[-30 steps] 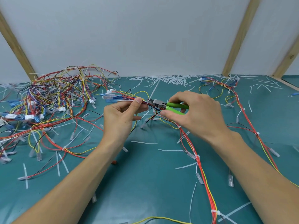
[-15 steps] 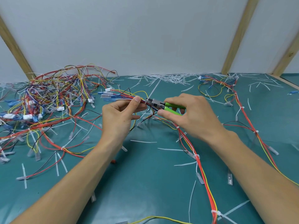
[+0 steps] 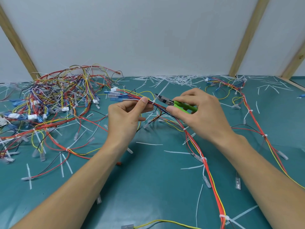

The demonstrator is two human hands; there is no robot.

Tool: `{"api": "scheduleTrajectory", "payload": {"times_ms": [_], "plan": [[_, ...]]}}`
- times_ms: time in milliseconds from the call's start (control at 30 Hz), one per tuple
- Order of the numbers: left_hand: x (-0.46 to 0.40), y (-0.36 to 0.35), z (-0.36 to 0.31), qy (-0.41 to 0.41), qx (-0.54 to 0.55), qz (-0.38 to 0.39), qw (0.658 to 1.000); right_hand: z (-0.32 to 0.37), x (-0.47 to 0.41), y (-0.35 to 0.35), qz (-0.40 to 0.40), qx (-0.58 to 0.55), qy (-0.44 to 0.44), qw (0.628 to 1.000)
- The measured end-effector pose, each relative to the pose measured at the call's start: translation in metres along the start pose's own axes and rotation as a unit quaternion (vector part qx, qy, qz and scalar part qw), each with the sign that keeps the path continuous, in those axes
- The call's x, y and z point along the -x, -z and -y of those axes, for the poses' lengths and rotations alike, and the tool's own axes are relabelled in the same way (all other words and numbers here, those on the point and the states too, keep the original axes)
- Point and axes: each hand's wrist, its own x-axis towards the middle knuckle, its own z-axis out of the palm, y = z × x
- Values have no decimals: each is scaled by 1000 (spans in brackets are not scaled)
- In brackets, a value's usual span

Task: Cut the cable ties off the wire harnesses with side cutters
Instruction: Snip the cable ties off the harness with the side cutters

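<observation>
Cable tie (image 3: pixel 153 101) on wire harness (image 3: pixel 132 97): white band round the bundle, raised off the tabletop (image 3: pixel 148 187), between the two hands. Still intact as far as visible.

Left hand (image 3: pixel 125 116), just left of the tie: thumb and fingers pinching the bundle, holding it up and fairly taut.

Side cutters (image 3: pixel 166 101), just right of the tie: jaws parted, tips close to the tie but seemingly not around it yet. Right hand (image 3: pixel 198 111) wrapped round the green handles (image 3: pixel 184 107).

Step in hand, by judgement: lining up the cut on this tie, no squeeze yet.

Next move calls for: sliding one jaw under the band only, keeping clear of wire insulation, then a firm squeeze. Bundle is tight against the tie, so nicking a wire looks like the main risk. Left-hand pinch should keep tension so the band stands proud.

Further right of the tie: same harness runs down toward the near edge with more white ties (image 3: pixel 204 158) uncut, so plenty left.

Far left of the tie: tangled wire pile (image 3: pixel 54 100) with connectors.

Beyond the tie, along the back wall: heap of cut tie offcuts (image 3: pixel 178 79); more scattered across the tabletop.
</observation>
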Motion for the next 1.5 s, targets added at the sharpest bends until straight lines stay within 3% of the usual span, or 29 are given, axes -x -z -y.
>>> {"api": "scheduleTrajectory", "payload": {"times_ms": [467,1500], "plan": [[0,-1,3,-9,1,-8,1000,-2,1,3,57,46,29,997],[-1,0,3,-15,-2,-6,1000,1,2,4,61,28,28,997]]}}
